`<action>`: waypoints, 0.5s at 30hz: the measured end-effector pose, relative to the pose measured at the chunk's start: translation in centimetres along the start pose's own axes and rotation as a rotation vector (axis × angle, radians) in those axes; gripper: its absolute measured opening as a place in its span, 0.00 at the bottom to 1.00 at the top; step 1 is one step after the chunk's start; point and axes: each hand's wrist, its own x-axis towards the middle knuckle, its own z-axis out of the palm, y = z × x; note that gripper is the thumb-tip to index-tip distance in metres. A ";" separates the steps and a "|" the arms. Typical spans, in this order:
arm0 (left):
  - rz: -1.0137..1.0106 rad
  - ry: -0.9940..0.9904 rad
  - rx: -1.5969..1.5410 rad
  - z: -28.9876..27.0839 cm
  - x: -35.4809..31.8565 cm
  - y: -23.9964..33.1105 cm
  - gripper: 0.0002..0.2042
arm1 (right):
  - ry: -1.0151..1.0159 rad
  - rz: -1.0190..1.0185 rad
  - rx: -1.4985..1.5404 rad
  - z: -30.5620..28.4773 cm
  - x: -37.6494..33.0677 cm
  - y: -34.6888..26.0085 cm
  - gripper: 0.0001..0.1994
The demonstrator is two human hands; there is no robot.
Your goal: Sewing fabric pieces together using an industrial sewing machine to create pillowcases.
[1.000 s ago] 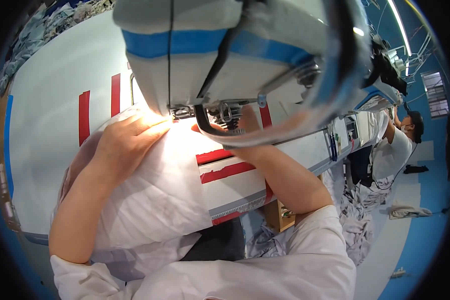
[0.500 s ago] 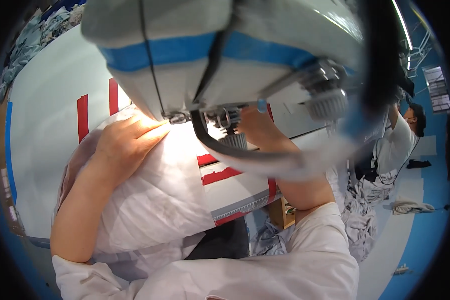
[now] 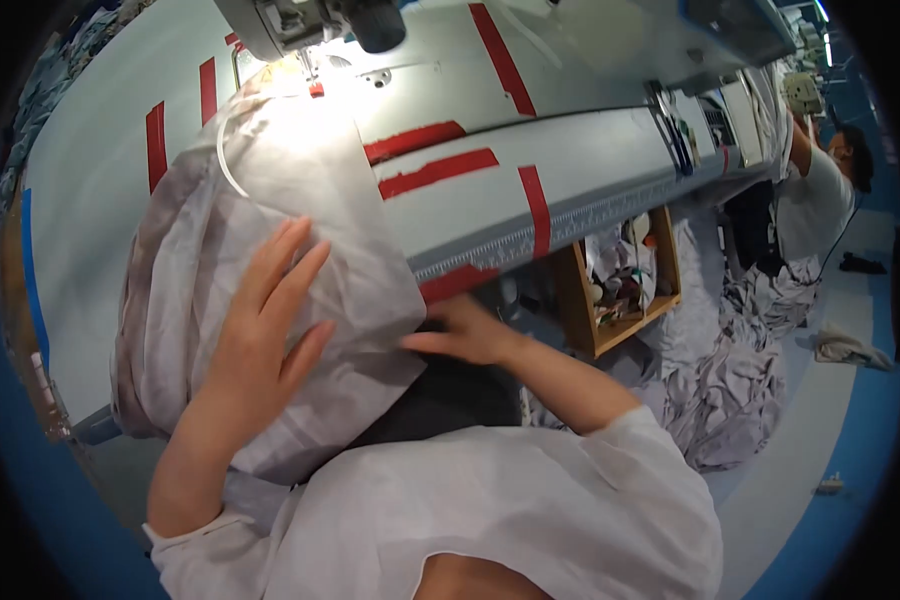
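A large piece of pale pinkish-white cloth (image 3: pixel 320 290) lies in folds on the sewing machine table (image 3: pixel 80 270) and hangs over its front edge. Its far end lies under the lit needle area of the sewing machine (image 3: pixel 310 75). A thin white curved strip (image 3: pixel 225 155) lies along the cloth's left part. My left hand (image 3: pixel 260 330) is open over the cloth, fingers spread and pointing away from me. Near the cloth's right edge, at the table's front, is my right hand (image 3: pixel 470 332), slightly blurred, with thumb and fingers apart and nothing visible between them.
Strips of red tape (image 3: pixel 438 172) mark the table, and a ruler tape (image 3: pixel 610 212) runs along its front edge. An open wooden drawer (image 3: pixel 625 330) with small items sits below, right. Heaped cloth (image 3: pixel 730 375) lies beyond it. Another person (image 3: pixel 820 200) works at the far right.
The view has shifted, so the machine head now sits higher in the picture. Both hands have come back toward me from the needle area; the left has lifted and spread its fingers.
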 end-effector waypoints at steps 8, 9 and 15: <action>0.051 0.105 0.238 3.7 -5.4 4.3 0.10 | 0.000 -0.351 -0.038 9.5 -4.3 1.3 0.17; -0.061 0.013 0.237 5.1 -5.4 5.5 0.10 | -0.008 -0.359 -0.043 10.0 -4.4 1.2 0.17; -0.222 -0.009 0.086 6.9 -5.8 4.3 0.13 | -0.216 -0.521 -0.378 7.6 -5.4 -1.0 0.12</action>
